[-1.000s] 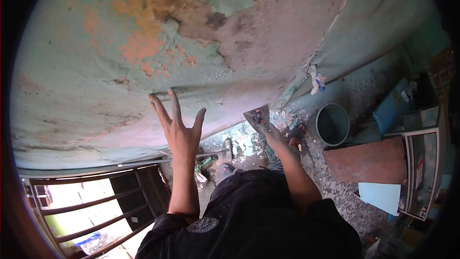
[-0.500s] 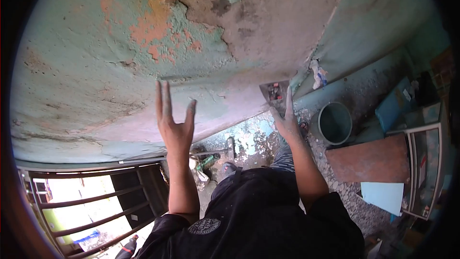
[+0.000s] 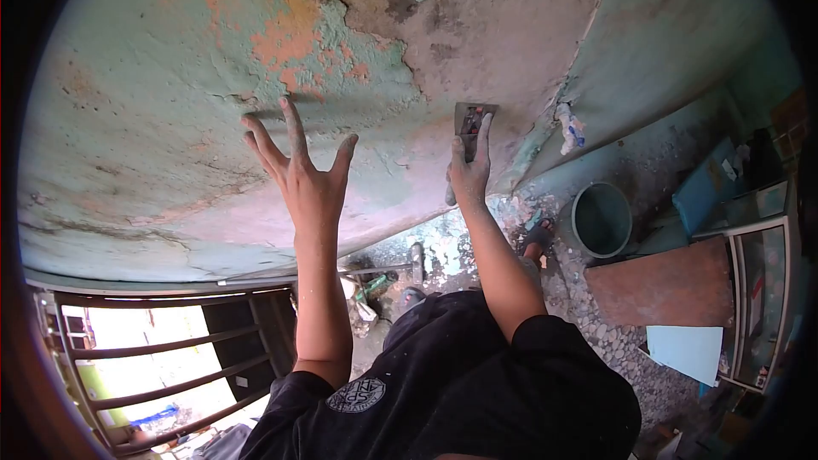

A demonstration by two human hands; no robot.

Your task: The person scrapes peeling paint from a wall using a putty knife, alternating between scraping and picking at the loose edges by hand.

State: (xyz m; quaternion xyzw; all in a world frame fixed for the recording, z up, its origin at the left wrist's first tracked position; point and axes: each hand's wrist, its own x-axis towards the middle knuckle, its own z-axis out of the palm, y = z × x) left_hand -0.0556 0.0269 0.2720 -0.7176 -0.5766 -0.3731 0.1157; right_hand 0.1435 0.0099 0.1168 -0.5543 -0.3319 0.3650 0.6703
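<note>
A scraper (image 3: 464, 108) with a broad, dirty metal blade is gripped in my right hand (image 3: 470, 172), its blade up against the wall (image 3: 358, 140) and its handle end showing below my palm. My thumb and a finger stretch along the tool toward the blade. My left hand (image 3: 308, 187) is open, fingers spread wide, fingertips at the wall surface beside a crack. Pale green paint covers much of the wall, with orange patches and a large bare grey area where the paint has peeled.
A round bucket (image 3: 601, 220) stands at the right on a floor (image 3: 588, 307) strewn with paint flakes. Beyond it are a brown board (image 3: 660, 281) and a framed cabinet (image 3: 763, 298). A long-handled tool (image 3: 416, 264) lies below the wall. A barred window (image 3: 170, 345) is at lower left.
My right hand has moved up and left with the scraper, from low near the wall's corner onto the wall. My left hand has risen slightly and its fingers have spread wider.
</note>
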